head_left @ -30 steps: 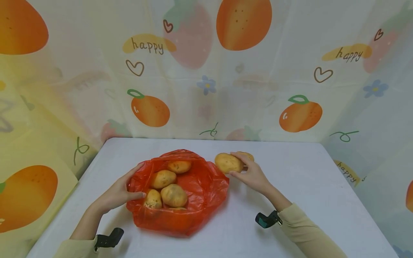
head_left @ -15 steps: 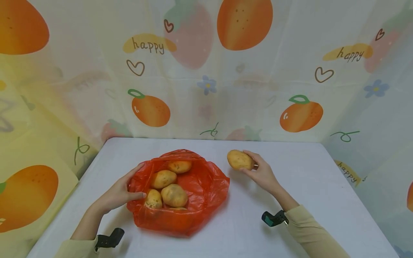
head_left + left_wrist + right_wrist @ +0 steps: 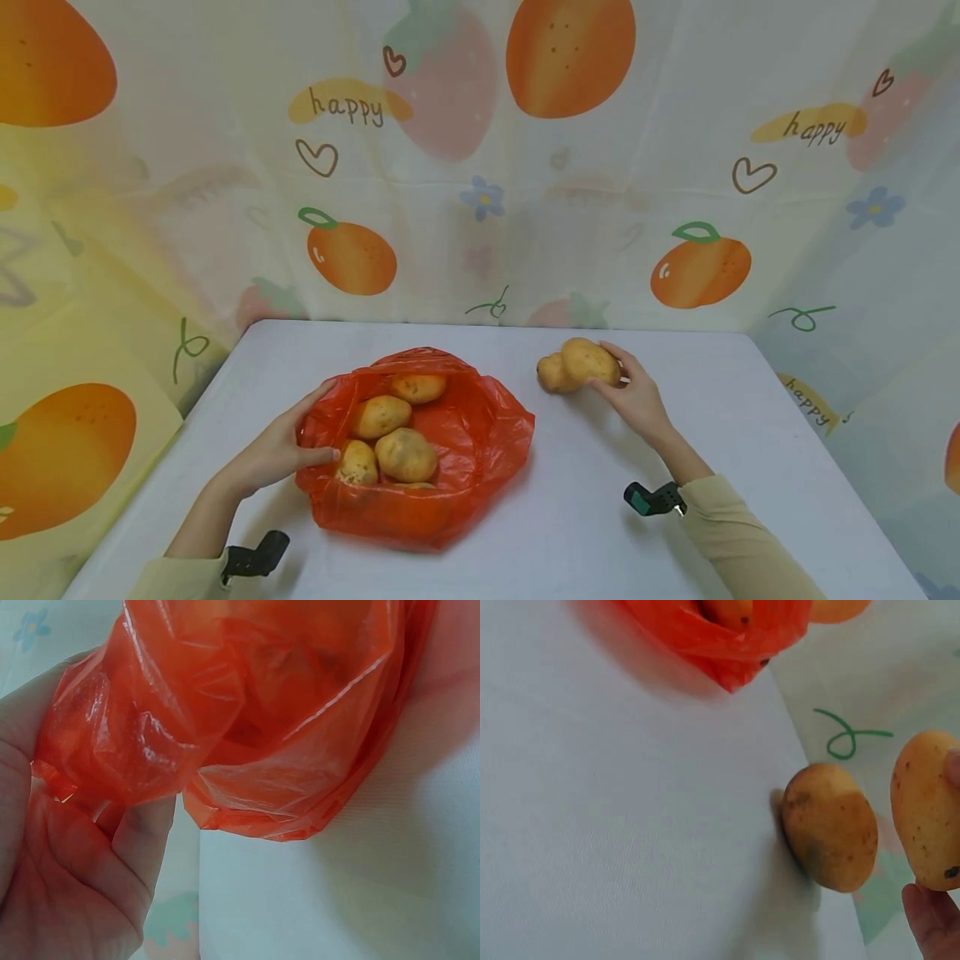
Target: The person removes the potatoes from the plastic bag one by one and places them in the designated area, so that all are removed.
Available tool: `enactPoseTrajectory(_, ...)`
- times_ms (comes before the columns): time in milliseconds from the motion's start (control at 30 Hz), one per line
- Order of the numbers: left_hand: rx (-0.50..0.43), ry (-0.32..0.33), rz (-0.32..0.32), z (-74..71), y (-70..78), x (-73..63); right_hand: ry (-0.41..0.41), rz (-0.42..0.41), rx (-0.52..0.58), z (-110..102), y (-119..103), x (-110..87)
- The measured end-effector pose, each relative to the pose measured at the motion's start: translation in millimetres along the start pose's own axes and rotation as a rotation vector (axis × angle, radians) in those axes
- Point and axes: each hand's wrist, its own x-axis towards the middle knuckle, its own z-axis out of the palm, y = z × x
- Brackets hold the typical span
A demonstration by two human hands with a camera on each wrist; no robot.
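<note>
A red plastic bag [image 3: 480, 450] stands with its mouth wide, several potatoes [image 3: 405, 455] inside. My left hand [image 3: 273, 450] grips its left rim, thumb over the edge; in the left wrist view the film of the bag [image 3: 187, 697] lies between thumb and fingers. On the right, my right hand [image 3: 633, 398] holds a potato [image 3: 589, 362] between thumb and fingers. Just left of that potato, partly hidden by it, a second potato [image 3: 555, 375] rests on the table. The right wrist view shows the held potato [image 3: 928, 814] apart from the resting potato [image 3: 830, 827].
The white table [image 3: 712, 500] ends at a back edge close behind the potatoes. A fruit-printed cloth [image 3: 480, 250] hangs behind it and along both sides. A black wrist camera [image 3: 654, 498] sits on the right wrist, another camera [image 3: 257, 553] on the left.
My right hand has moved rightward, away from the bag, with the potato in its grip. The resting potato, hidden half a second ago, shows again, now left of the held one. The left hand stays put.
</note>
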Motion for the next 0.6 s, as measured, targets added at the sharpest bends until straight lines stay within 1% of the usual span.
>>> enactPoseTrajectory(133,-0.002,0.005,0.003,-0.2,-0.8,0.1,0.024,-0.006,-0.005,-3,4,1.5)
enactPoseTrajectory(300,-0.011,0.003,-0.006,-0.6,-0.8,0.1,0.053,0.016,-0.024,-6,9,3.6)
enactPoseTrajectory(433,-0.008,-0.001,0.000,-0.8,-1.7,0.5,0.078,0.046,-0.046,-10,15,6.6)
enactPoseTrajectory(600,-0.015,0.001,-0.007,-1.3,-3.1,0.7,0.086,0.088,-0.076,-12,22,9.9)
